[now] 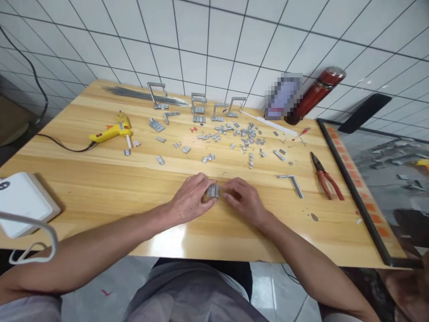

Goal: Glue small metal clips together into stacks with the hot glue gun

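Between the thumb and fingers of my left hand (192,199) is a small flat grey block (213,191) made of strips lying side by side, low over the wooden table. My right hand (246,201) is just to the right of that block, its thumb and forefinger a little apart, with nothing seen between them; its other fingers curl under. Beyond both hands lie loose grey pieces (250,136), many in a scattered heap. Several small grey frames, one of them a tall frame (156,95), stand along the back near the wall.
A yellow glue gun (112,132) lies at left, behind a white box (28,203) with a cable. Red-handled pliers (325,176) and an L-shaped grey piece (295,185) are at right. A red flask (315,96) stands at the back. A black-edged panel (355,192) borders the right side.
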`<state>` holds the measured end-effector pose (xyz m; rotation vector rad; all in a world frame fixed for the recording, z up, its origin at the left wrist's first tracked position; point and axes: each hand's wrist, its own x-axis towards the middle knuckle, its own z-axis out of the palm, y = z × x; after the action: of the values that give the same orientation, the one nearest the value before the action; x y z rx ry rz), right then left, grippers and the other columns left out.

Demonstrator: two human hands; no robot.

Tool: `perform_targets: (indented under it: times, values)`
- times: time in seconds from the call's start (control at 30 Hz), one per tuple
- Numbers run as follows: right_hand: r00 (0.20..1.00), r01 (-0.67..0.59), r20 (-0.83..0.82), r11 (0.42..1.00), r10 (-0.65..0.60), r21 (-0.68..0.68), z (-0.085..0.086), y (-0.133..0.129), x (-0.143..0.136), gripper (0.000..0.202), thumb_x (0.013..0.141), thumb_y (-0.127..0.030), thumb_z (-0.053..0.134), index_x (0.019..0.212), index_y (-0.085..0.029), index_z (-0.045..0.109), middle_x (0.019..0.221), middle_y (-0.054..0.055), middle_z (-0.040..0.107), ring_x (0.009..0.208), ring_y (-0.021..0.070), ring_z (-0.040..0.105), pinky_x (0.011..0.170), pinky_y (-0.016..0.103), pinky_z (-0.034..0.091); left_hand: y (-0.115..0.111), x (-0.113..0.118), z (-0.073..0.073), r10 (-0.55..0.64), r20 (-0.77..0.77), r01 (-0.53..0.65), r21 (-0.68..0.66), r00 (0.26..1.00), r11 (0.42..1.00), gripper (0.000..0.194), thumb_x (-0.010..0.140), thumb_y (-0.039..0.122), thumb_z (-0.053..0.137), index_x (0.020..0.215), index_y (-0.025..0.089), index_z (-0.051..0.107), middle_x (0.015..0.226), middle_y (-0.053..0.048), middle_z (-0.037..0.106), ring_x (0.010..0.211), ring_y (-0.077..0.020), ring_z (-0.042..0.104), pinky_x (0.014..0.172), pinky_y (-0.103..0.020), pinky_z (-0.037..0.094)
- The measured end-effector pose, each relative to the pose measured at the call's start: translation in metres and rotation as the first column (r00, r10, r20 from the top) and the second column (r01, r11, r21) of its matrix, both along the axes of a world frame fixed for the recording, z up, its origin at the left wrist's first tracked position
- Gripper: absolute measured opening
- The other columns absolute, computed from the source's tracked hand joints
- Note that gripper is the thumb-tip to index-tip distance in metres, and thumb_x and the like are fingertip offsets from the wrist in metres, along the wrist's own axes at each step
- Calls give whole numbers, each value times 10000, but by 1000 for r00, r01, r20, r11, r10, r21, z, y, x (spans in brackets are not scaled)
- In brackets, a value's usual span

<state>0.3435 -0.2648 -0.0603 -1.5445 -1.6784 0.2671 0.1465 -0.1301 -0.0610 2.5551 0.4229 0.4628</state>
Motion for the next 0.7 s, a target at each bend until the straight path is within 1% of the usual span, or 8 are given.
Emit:
perform_targets:
  times: [0.07, 0.13, 0.2, 0.3, 0.47, 0.57, 0.7]
  values:
    - [1000, 4, -1, 1000, -4, -7, 1, 0, 0, 135, 977, -166, 686, 1083, -214, 755, 1003, 71, 753, 887, 172, 729, 775, 297, 602, -1, 1, 0, 12, -24, -11, 12, 1000, 1000, 408, 910, 302, 730, 1288, 185, 634, 1140, -114, 689, 1088, -294, 661, 969, -465, 545]
    - [1000, 10, -4, 1000, -10, -16, 3, 0, 0, 134, 975, -168, 691, 1079, -218, 759, 980, 63, 754, 861, 170, 721, 753, 295, 595, -2, 2, -1, 16, -30, -16, 13, 999, 1000, 384, 903, 291, 737, 1262, 188, 647, 1130, -107, 693, 1082, -293, 662, 967, -466, 541]
    - [1000, 17, -12, 999, -17, -29, 5, -1, 0, 127, 978, -174, 692, 1072, -223, 761, 954, 56, 756, 840, 169, 714, 735, 295, 589, -3, 2, -2, 21, -26, -21, 5, 999, 1000, 361, 907, 278, 729, 1248, 190, 651, 1130, -104, 693, 1075, -291, 662, 959, -468, 542]
    - [999, 21, -24, 999, -22, -48, 7, -2, 1, 110, 987, -181, 680, 1050, -228, 758, 916, 45, 757, 799, 165, 701, 709, 295, 578, -5, 3, -3, 30, -15, -30, -10, 999, 1000, 379, 901, 282, 736, 1257, 188, 644, 1148, -105, 686, 1084, -296, 659, 957, -479, 546]
    - [999, 24, -29, 999, -25, -41, 10, -3, 3, 92, 975, -178, 694, 1023, -227, 756, 881, 36, 764, 761, 163, 703, 659, 281, 555, -9, 4, -6, 69, 8, -69, -11, 998, 998, 406, 888, 277, 756, 1264, 171, 645, 1161, -114, 670, 1063, -297, 655, 939, -482, 563]
    - [999, 25, -44, 999, -27, -29, 11, -3, 4, 88, 971, -178, 701, 1018, -231, 753, 856, 26, 760, 714, 152, 689, 620, 266, 538, -11, 5, -6, 87, 17, -87, -6, 996, 996, 359, 893, 251, 742, 1233, 170, 663, 1148, -116, 663, 1034, -290, 653, 918, -477, 572]
    - [998, 10, -55, 1000, -11, -15, 10, -2, 3, 100, 975, -164, 693, 1019, -237, 745, 856, 26, 763, 750, 155, 704, 663, 269, 560, -11, 4, -4, 76, 9, -76, -10, 997, 997, 264, 909, 217, 701, 1170, 180, 682, 1121, -109, 658, 1010, -276, 654, 904, -462, 578]
